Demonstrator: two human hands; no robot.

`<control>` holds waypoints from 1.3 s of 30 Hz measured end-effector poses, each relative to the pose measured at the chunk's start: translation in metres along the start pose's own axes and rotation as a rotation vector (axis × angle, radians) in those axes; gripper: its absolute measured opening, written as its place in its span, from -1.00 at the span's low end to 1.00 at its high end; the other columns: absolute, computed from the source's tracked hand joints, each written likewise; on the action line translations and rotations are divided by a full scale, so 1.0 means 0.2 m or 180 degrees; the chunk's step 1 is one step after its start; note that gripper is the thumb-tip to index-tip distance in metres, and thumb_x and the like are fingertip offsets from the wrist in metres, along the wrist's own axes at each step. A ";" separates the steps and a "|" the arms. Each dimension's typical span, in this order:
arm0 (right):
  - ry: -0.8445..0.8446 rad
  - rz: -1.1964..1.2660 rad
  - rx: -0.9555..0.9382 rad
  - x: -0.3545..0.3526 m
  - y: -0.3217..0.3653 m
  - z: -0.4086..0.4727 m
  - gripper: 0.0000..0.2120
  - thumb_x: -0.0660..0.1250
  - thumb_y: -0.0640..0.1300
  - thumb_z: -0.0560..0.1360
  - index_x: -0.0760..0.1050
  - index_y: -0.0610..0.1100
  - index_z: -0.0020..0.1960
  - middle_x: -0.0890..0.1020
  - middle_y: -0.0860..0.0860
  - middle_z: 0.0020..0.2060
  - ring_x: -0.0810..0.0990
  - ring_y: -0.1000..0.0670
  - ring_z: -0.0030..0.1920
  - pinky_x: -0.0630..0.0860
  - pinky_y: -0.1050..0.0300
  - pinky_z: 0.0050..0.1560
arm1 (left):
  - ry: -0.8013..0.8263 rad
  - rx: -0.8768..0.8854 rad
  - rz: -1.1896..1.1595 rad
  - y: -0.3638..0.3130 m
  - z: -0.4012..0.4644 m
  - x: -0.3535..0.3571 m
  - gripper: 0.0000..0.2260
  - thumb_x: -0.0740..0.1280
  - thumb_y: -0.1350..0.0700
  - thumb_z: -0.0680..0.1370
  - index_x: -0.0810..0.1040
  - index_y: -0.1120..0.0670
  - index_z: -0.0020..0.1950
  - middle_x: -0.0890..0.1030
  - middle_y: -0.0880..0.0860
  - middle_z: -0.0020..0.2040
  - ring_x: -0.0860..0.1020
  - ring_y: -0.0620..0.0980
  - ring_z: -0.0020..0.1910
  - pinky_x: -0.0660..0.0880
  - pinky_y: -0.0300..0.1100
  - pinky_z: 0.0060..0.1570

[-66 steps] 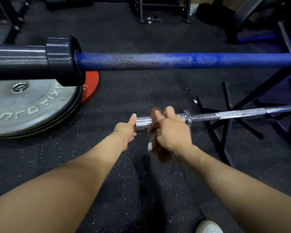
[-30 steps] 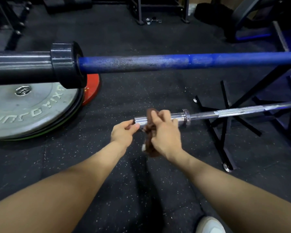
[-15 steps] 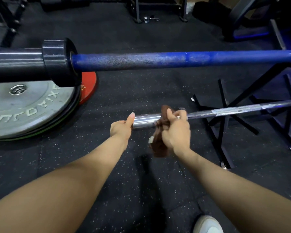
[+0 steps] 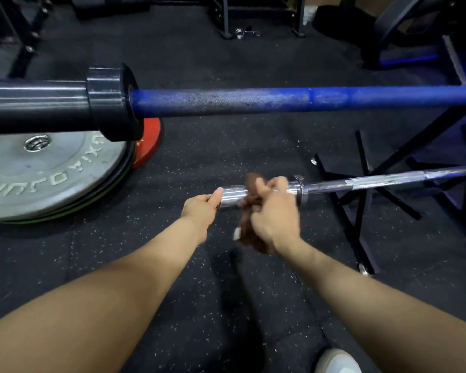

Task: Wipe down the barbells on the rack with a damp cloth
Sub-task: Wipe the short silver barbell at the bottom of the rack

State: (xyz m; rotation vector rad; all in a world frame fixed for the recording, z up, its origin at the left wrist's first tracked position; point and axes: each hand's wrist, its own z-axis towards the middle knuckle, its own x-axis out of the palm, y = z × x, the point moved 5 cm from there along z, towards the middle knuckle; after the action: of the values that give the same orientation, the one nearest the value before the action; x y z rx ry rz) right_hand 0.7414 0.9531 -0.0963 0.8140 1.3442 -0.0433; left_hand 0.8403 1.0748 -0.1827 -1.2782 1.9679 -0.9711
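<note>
Barbell (image 4: pixel 361 181), chrome, lies low across the rack (image 4: pixel 361 211), its sleeve end toward the person. The right hand (image 4: pixel 275 214) curls around a brown cloth (image 4: pixel 250 184) wrapped over the sleeve to rub it; the left hand (image 4: pixel 199 208) grips the sleeve's tip, likely steadying it.

My brown cloth (image 4: pixel 249 196) is bunched around the chrome bar's (image 4: pixel 382 181) sleeve, just right of frame centre, its loose end hanging below. That bar lies level, running from the centre out past the right edge. Above it, across the upper frame, sits the blue bar (image 4: pixel 253 102), knurled and scuffed, its black sleeve at the left edge.
</note>
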 end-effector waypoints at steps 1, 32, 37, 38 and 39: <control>0.0161 0.0015 -0.0179 0.05 0.06 0.00 -0.56 0.24 -0.23 0.47 0.38 -0.05 0.34 0.27 0.03 0.15 0.40 -0.11 0.08 0.42 0.12 0.00 | 0.0010 -0.0001 0.0006 0.00 0.00 0.00 -0.83 0.35 -0.15 0.50 0.58 -0.08 -0.15 0.62 0.06 0.11 0.53 0.07 0.14 0.42 -0.01 0.26; 0.1295 0.0384 -0.0707 -0.04 -0.11 0.16 -0.13 0.45 -0.15 0.41 0.01 -0.14 0.55 0.08 -0.05 0.48 0.04 -0.06 0.47 0.05 0.17 0.41 | -0.0355 0.2052 0.2899 -0.19 -0.31 0.18 -0.40 0.22 -0.14 0.56 0.09 0.03 0.51 0.08 -0.01 0.48 0.12 0.03 0.46 0.22 0.01 0.41; 0.0545 -0.0434 -0.0686 -0.18 -0.42 0.19 -0.25 0.38 -0.34 0.39 0.16 -0.12 0.51 0.24 0.00 0.44 0.20 -0.03 0.42 0.02 0.09 0.50 | -0.0626 0.2226 0.3739 -0.21 -0.31 0.31 -0.04 0.27 -0.42 0.35 -0.05 0.04 0.54 0.07 0.02 0.53 -0.07 0.04 0.53 -0.13 -0.02 0.50; 0.0525 -0.0500 -0.0671 -0.19 -0.45 0.20 -0.22 0.40 -0.34 0.39 0.15 -0.11 0.51 0.24 0.01 0.45 0.21 -0.03 0.43 0.00 0.07 0.51 | -0.0627 0.2283 0.3782 -0.24 -0.31 0.34 -0.02 0.29 -0.43 0.32 -0.05 0.00 0.54 0.11 0.02 0.51 -0.04 0.04 0.53 -0.14 -0.03 0.49; 0.0595 -0.0490 -0.0654 -0.19 -0.48 0.21 -0.19 0.42 -0.34 0.38 0.13 -0.09 0.52 0.24 0.01 0.46 0.21 -0.02 0.44 -0.03 0.08 0.51 | -0.0581 0.2344 0.3800 -0.25 -0.30 0.37 -0.02 0.31 -0.43 0.30 -0.06 -0.05 0.54 0.15 0.01 0.50 0.01 0.04 0.52 -0.14 -0.04 0.48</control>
State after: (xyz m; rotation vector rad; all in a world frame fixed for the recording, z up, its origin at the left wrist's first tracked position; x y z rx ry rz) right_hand 0.7217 0.8453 -0.1110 0.5503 1.5580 0.0509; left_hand 0.7905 1.0078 -0.1137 0.2501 1.5397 -0.7383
